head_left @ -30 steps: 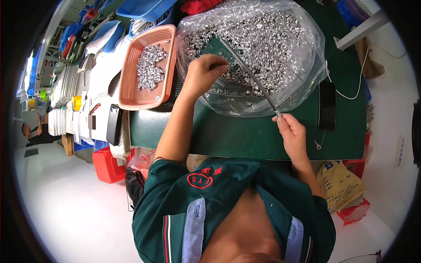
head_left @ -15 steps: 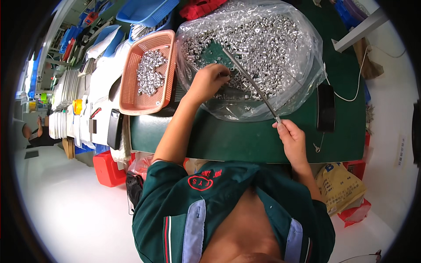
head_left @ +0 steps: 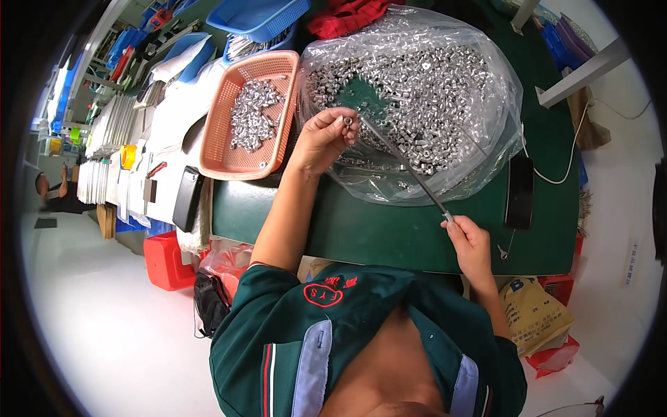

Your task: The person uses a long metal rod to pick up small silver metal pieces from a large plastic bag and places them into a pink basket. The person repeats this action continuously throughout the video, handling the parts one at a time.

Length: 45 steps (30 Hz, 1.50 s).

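Metal rod (head_left: 405,165) pinched at end by your right hand (head_left: 467,240), slanted over bag (head_left: 445,104); left hand (head_left: 324,137) fingers closed on nut (head_left: 347,121) at tip, aligning.

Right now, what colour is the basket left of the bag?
Salmon pink basket, clearest in the head view.

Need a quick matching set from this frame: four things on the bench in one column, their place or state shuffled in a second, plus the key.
Things
1. thin metal rod
2. salmon plastic basket
3. black phone
4. clear plastic bag

Places or states
A. lies flat on the green table, cable running from it
B. spread open, full of small silver parts
C. held at its near end by the right hand
D. left of the left hand, partly filled with silver parts

Pairs: 1-C, 2-D, 3-A, 4-B
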Motion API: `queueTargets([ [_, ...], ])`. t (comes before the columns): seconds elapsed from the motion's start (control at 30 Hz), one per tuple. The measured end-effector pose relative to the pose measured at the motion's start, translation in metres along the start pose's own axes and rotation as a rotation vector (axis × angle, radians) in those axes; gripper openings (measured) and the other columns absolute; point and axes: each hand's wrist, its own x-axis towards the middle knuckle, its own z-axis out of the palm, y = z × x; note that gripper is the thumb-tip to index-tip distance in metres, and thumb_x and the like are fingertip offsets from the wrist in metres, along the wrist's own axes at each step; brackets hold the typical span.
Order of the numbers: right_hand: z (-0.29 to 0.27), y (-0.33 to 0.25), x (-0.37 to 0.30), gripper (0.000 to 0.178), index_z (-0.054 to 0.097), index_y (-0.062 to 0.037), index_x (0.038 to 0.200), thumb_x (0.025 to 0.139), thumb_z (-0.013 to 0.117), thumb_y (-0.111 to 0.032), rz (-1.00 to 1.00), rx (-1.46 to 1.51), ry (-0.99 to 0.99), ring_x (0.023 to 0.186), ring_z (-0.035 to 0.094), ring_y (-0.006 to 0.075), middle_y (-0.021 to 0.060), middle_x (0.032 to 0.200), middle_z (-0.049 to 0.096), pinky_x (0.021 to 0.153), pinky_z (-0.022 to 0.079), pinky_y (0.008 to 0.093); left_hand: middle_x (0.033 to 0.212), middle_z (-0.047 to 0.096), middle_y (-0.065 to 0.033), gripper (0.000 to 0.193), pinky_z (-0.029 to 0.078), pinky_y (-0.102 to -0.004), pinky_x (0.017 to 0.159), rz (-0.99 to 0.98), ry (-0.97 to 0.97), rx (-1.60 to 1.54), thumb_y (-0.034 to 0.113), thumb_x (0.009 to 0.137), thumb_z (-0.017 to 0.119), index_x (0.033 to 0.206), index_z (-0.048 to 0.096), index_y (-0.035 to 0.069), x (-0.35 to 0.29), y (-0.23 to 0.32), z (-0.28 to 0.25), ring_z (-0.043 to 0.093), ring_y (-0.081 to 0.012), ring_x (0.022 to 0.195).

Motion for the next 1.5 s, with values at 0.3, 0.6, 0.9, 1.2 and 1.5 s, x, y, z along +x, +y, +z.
queueTargets([
  [0.3,0.001,-0.007,0.001,0.013,0.063,0.0017,0.092,0.092,0.059,-0.011,-0.077,-0.043,0.002,0.056,0.043,0.0041,0.0004,0.060,0.049,0.050,0.035,0.0227,0.086,0.065,-0.0056,0.023,0.047,-0.0267,0.072,-0.007,0.022,0.076,0.013,0.090,0.064,0.108,0.064,-0.002,-0.001,0.001,0.006,0.059,-0.0121,0.077],
  [0.6,-0.002,-0.022,0.001,0.013,0.062,-0.0002,0.092,0.091,0.060,-0.012,-0.206,-0.290,0.100,0.050,0.049,0.0166,0.0088,0.062,0.054,0.050,0.039,0.0281,0.083,0.065,-0.0037,0.021,0.046,-0.0238,0.068,-0.078,0.078,0.459,0.017,0.087,0.068,0.097,0.066,-0.002,-0.003,0.005,0.019,0.056,-0.0096,0.070],
  [0.9,0.006,-0.005,0.004,0.018,0.064,0.0019,0.096,0.095,0.056,-0.015,-0.033,0.021,0.076,0.060,0.040,0.0022,-0.0050,0.067,0.049,0.053,0.032,0.0197,0.093,0.066,-0.0029,0.023,0.047,-0.0253,0.080,-0.059,0.199,0.842,0.006,0.085,0.068,0.106,0.065,-0.001,0.005,-0.004,0.043,0.060,-0.0100,0.084],
  [1.2,0.003,-0.002,0.001,0.018,0.065,0.0015,0.095,0.094,0.057,-0.014,0.066,0.134,0.094,0.058,0.037,0.0015,-0.0054,0.063,0.046,0.051,0.030,0.0207,0.084,0.063,-0.0128,0.018,0.049,-0.0413,0.078,0.266,0.043,1.764,0.015,0.074,0.070,0.089,0.070,0.006,0.051,-0.021,0.027,0.061,-0.0327,0.087],
  [1.5,0.001,0.002,-0.001,0.017,0.065,0.0013,0.094,0.094,0.056,-0.014,0.080,0.184,0.119,0.058,0.036,0.0010,-0.0063,0.063,0.046,0.050,0.030,0.0206,0.085,0.062,-0.0133,0.017,0.048,-0.0425,0.078,0.307,-0.011,1.901,0.012,0.072,0.071,0.087,0.064,0.005,0.055,-0.032,0.025,0.059,-0.0334,0.089],
])
